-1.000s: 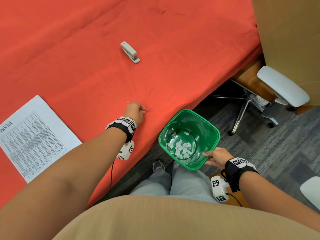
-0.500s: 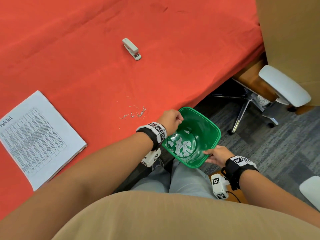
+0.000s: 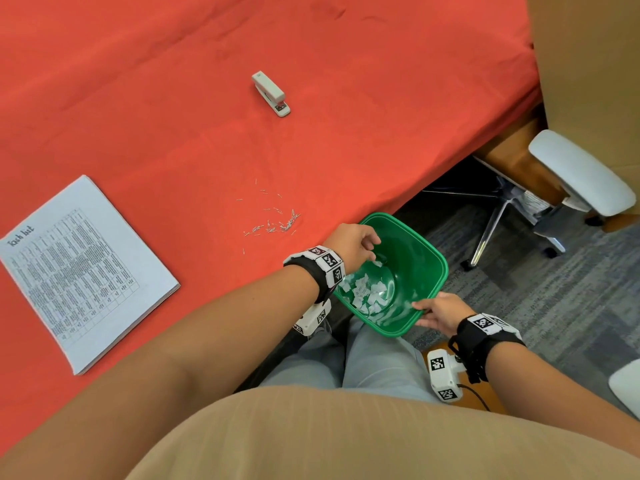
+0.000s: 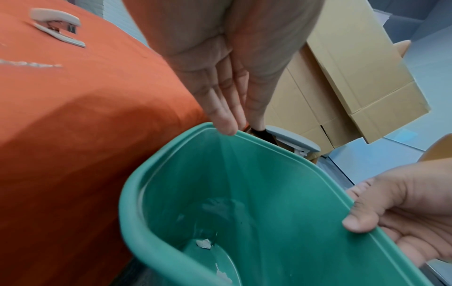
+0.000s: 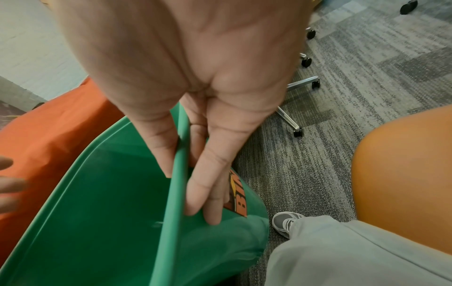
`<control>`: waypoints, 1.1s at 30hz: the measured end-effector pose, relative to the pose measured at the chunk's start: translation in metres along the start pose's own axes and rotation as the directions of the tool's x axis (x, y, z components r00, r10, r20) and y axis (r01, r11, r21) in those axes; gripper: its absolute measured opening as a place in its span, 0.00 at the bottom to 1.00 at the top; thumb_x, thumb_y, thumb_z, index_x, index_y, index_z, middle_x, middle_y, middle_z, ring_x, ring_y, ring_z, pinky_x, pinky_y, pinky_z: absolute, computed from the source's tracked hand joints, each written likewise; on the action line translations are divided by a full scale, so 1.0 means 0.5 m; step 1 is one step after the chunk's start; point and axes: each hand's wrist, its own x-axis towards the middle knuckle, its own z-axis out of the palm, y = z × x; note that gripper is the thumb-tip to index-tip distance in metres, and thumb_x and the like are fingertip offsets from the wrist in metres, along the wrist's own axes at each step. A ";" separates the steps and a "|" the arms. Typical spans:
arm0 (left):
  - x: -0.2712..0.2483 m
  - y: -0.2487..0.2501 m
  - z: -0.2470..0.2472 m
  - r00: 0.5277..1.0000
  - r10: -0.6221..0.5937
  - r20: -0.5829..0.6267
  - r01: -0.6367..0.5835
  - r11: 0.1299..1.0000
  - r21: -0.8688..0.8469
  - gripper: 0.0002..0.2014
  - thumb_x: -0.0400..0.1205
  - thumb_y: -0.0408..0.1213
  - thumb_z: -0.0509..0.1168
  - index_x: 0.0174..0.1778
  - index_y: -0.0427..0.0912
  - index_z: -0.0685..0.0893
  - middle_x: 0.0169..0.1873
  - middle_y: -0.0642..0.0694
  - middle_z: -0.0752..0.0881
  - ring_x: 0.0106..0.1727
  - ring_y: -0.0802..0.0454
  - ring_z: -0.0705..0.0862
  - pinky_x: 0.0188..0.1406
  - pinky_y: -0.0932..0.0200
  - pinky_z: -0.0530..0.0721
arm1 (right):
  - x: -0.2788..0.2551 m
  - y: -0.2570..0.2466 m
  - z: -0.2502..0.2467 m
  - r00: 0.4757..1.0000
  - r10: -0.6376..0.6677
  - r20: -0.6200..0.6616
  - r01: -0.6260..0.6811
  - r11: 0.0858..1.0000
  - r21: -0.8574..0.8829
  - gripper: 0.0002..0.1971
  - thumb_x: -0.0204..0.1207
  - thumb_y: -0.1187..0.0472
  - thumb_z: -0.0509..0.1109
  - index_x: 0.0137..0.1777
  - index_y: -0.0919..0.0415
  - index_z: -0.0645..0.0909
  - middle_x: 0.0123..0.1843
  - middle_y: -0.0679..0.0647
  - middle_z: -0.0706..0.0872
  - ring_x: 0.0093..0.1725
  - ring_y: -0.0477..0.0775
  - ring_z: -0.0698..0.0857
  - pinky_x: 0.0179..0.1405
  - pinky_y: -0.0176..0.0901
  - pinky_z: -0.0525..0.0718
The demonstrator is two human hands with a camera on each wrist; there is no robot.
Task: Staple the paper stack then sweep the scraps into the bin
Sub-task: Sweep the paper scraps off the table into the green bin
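The green bin point(image 3: 415, 268) hangs tilted at the edge of the red-clothed table point(image 3: 173, 116), with several white paper scraps point(image 3: 367, 294) in its bottom. My left hand point(image 3: 372, 249) hovers over the bin's near-table rim with fingers straight and spread, holding nothing; one scrap point(image 3: 378, 263) drops just below it. In the left wrist view that hand point(image 4: 232, 123) is open above the bin point(image 4: 244, 183). My right hand point(image 3: 420, 311) grips the bin's near rim, thumb inside, fingers outside point(image 5: 186, 183). The stapler point(image 3: 270, 93) and paper stack point(image 3: 83, 268) lie on the cloth.
Several loose staples point(image 3: 277, 223) lie scattered on the cloth just left of the bin. An office chair with a grey armrest point(image 3: 575, 174) and metal base point(image 3: 491, 216) stands right of the table. A cardboard box point(image 3: 588, 64) rises behind it. My legs point(image 3: 363, 358) are under the bin.
My left hand moved from the cloth, off the table edge, to over the bin and went from a fist to open. The right hand kept hold of the bin.
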 end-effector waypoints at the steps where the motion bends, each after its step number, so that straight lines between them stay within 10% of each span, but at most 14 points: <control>1: -0.003 -0.001 -0.005 1.000 0.004 -0.030 -0.004 1.000 0.023 0.09 0.80 0.31 0.68 0.55 0.43 0.87 0.50 0.47 0.90 0.41 0.52 0.87 0.50 0.51 0.88 | -0.001 -0.001 0.000 1.000 -0.003 0.004 0.003 1.000 0.004 0.18 0.77 0.78 0.64 0.67 0.75 0.71 0.58 0.72 0.84 0.45 0.64 0.87 0.26 0.44 0.90; 4: -0.016 -0.018 -0.036 0.983 -0.021 -0.184 0.033 0.997 0.066 0.11 0.83 0.34 0.62 0.57 0.48 0.86 0.53 0.48 0.89 0.31 0.55 0.83 0.43 0.52 0.90 | -0.003 -0.004 0.000 1.000 -0.006 0.005 0.006 1.000 0.005 0.18 0.77 0.78 0.63 0.67 0.75 0.71 0.55 0.72 0.84 0.44 0.63 0.86 0.24 0.43 0.88; 9: -0.027 -0.125 -0.122 0.863 -0.176 -0.474 0.264 0.956 0.125 0.16 0.81 0.34 0.63 0.64 0.42 0.83 0.60 0.37 0.79 0.65 0.39 0.76 0.71 0.48 0.72 | 0.004 -0.002 -0.002 1.000 0.003 -0.015 -0.003 1.000 -0.031 0.19 0.77 0.78 0.64 0.68 0.76 0.72 0.51 0.69 0.86 0.44 0.63 0.87 0.26 0.43 0.90; 19: -0.033 -0.184 -0.112 0.887 -0.201 -0.416 0.338 0.896 0.289 0.11 0.81 0.29 0.59 0.56 0.32 0.82 0.53 0.35 0.78 0.56 0.36 0.80 0.52 0.42 0.81 | -0.004 -0.004 0.001 1.000 -0.012 0.006 0.012 1.000 -0.022 0.11 0.78 0.78 0.62 0.57 0.70 0.75 0.50 0.67 0.85 0.44 0.62 0.86 0.24 0.41 0.89; 33: -0.025 -0.103 -0.083 0.925 -0.136 -0.355 0.205 0.965 0.164 0.10 0.81 0.29 0.59 0.53 0.32 0.84 0.55 0.33 0.82 0.58 0.36 0.81 0.60 0.47 0.78 | 0.009 -0.002 -0.004 1.000 -0.009 0.015 0.009 1.000 -0.018 0.16 0.77 0.78 0.63 0.65 0.73 0.73 0.50 0.67 0.85 0.46 0.63 0.87 0.28 0.44 0.90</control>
